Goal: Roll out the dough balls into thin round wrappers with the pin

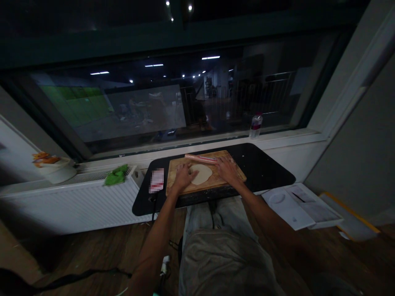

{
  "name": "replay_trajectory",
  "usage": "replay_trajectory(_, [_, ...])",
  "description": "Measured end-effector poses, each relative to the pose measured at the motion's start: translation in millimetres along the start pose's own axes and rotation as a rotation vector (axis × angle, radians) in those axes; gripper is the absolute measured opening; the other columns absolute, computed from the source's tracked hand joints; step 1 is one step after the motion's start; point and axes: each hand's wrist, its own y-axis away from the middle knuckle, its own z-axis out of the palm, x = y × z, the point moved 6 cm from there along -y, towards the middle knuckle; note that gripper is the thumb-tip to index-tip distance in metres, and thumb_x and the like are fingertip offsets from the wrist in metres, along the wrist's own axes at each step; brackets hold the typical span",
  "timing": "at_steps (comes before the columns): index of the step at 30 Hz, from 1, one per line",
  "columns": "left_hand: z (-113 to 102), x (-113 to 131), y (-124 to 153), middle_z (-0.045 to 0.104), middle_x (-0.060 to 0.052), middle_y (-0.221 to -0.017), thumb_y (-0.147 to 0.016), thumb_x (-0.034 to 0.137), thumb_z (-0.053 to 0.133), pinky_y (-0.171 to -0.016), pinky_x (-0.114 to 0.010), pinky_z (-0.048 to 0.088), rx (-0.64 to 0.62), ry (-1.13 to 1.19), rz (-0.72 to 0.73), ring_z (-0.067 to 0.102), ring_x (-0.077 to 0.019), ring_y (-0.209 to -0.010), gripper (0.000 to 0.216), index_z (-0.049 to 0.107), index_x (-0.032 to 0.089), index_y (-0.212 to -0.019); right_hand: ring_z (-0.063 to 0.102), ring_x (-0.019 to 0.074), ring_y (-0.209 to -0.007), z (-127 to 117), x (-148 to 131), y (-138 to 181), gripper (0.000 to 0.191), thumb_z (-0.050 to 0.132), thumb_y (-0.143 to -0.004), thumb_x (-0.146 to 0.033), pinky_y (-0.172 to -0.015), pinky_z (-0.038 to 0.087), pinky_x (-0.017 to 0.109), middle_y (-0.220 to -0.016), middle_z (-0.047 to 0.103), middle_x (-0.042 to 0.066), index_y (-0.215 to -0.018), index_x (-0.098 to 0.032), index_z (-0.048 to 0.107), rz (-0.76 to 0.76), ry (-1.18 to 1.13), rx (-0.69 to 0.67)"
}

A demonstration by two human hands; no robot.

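A flat, pale, roundish sheet of dough (202, 173) lies on a wooden cutting board (212, 187). My left hand (184, 177) rests at the dough's left edge, thumb spread over its surface and apart from the other fingers. Behind the dough, a rolling pin (200, 158) lies across the far part of the board, its right end under my right hand (226, 168). The fingers of that hand are closed around this end; its tip is partly hidden. No part of my left hand grips the pin.
The board sits on a black tabletop (268, 168) before a window. A blurred phone-like object (156, 181) lies left of it. A bottle (256, 125) stands on the sill. A green cloth (116, 175) and a white pot (61, 170) are left; a white box (324, 209) is right.
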Motion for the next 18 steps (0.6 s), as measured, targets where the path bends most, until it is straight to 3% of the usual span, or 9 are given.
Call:
replay_trajectory(3, [-1, -2, 0, 0.075, -0.015, -0.132, -0.103, 0.047, 0.075, -0.118, -0.046, 0.050, 0.022, 0.038, -0.021, 0.066, -0.0317, -0.132, 0.046, 0.072, 0.017, -0.138, 0.061, 0.0332, -0.142, -5, -3, 2, 0.055, 0.052, -0.112, -0.022, -0.122, 0.038, 0.048, -0.155, 0.069, 0.020, -0.166, -0.019, 0.058, 0.003, -0.005, -0.003])
replay_trajectory(8, [-4, -4, -2, 0.075, -0.009, -0.106, -0.106, 0.039, 0.067, -0.102, -0.037, 0.054, 0.038, 0.044, -0.036, 0.068, -0.0244, -0.108, 0.024, 0.075, 0.019, -0.098, 0.060, 0.0325, -0.144, -7, -5, 2, 0.053, 0.051, -0.112, -0.022, -0.123, 0.038, 0.047, -0.154, 0.070, 0.019, -0.165, -0.019, 0.060, -0.011, -0.021, -0.009])
replay_trajectory(14, [-13, -12, 0, 0.076, -0.007, -0.094, -0.107, 0.032, 0.060, -0.081, -0.031, 0.049, 0.107, 0.077, -0.191, 0.068, -0.0209, -0.089, 0.022, 0.071, 0.018, -0.093, 0.062, 0.0324, -0.143, -8, -6, 2, 0.051, 0.052, -0.114, -0.022, -0.123, 0.039, 0.046, -0.155, 0.070, 0.019, -0.163, -0.019, 0.061, -0.019, -0.003, 0.006])
replay_trajectory(18, [-19, -16, 5, 0.079, -0.010, -0.093, -0.105, 0.031, 0.061, -0.078, -0.032, 0.047, 0.167, 0.001, -0.311, 0.072, -0.0242, -0.089, 0.023, 0.076, 0.017, -0.095, 0.062, 0.0334, -0.144, -6, -7, 3, 0.051, 0.051, -0.113, -0.020, -0.125, 0.039, 0.049, -0.157, 0.069, 0.018, -0.163, -0.019, 0.061, -0.030, -0.026, 0.016])
